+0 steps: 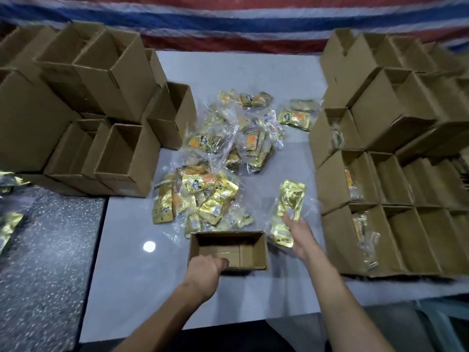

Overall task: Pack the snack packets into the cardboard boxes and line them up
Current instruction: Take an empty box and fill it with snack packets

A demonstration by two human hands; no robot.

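Observation:
An open cardboard box [250,246] lies on its side near the front of the white table [142,288], its inside bare. My left hand [205,271] grips its near left edge. Just right of the box, my right hand [300,233] holds a clear bag of gold snack packets [288,207] above the table. A loose heap of gold snack packets in clear bags [215,184] lies behind the box in the middle of the table.
Stacked open cardboard boxes [109,97] fill the left side. Rows of open boxes [396,199] stand on the right, some with packets inside. A speckled grey surface [43,250] adjoins the table at left, with gold packets [10,224] on it. A striped tarp [228,19] hangs behind.

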